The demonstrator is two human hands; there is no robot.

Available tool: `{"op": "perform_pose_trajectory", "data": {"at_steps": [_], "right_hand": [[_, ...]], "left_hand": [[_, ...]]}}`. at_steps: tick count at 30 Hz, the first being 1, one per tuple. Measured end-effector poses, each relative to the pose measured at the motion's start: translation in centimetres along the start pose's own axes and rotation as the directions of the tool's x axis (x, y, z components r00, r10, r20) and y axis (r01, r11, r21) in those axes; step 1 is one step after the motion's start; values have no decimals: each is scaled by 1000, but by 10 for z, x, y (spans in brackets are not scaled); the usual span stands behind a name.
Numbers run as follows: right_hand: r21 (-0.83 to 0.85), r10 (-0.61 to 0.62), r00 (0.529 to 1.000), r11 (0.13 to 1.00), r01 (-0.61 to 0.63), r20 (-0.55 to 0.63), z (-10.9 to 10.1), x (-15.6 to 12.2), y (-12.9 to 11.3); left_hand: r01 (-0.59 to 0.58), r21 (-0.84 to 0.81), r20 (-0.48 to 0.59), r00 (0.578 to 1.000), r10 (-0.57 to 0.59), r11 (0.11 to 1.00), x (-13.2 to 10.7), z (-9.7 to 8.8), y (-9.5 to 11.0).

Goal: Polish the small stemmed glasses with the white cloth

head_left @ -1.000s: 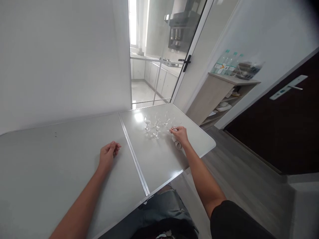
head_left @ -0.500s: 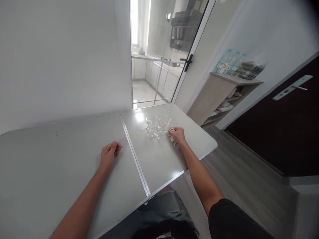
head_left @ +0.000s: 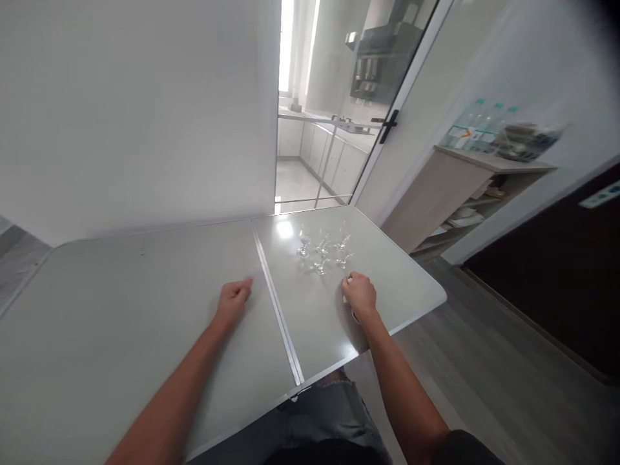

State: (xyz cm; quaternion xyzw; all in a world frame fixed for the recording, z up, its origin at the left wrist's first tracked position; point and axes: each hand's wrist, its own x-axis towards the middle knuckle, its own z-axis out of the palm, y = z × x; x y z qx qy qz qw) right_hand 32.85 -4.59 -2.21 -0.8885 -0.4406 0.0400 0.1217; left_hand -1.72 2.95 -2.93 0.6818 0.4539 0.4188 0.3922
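Several small clear stemmed glasses (head_left: 303, 245) stand in a cluster on the right part of the pale table (head_left: 310, 323). My right hand (head_left: 361, 292) is just on the near side of the cluster, its fingers closed on a small whitish object with a ring-like loop (head_left: 355, 316). Most of that object is hidden under the hand, so its kind is unclear. The nearest glass (head_left: 343, 260) is apart from the fingers. My left hand (head_left: 234, 300), curled shut with nothing visible in it, rests over the table left of the metal seam (head_left: 276, 297); one fingertip is blurred.
A glass door (head_left: 320, 129) with a black handle is beyond the table, beside a white wall (head_left: 145, 116). To the right, a wooden shelf unit (head_left: 445, 187) carries several clear bottles (head_left: 484, 126) and a bagged bundle (head_left: 523, 142). A dark door (head_left: 542, 284) is at the far right.
My right hand has drawn back from the nearest glass toward me and now covers the whitish looped object. My left hand's fingers have curled tighter. The view has turned slightly left.
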Motion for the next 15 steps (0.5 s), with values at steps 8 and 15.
{"op": "perform_pose_trajectory", "data": {"at_steps": [8, 15], "right_hand": [[237, -737, 667, 671, 702, 112, 18, -63, -141], [28, -762, 614, 632, 774, 206, 38, -65, -189]], "left_hand": [[-278, 577, 354, 933, 72, 768, -6, 0, 10], [-261, 440, 409, 910, 67, 859, -5, -8, 5]]}}
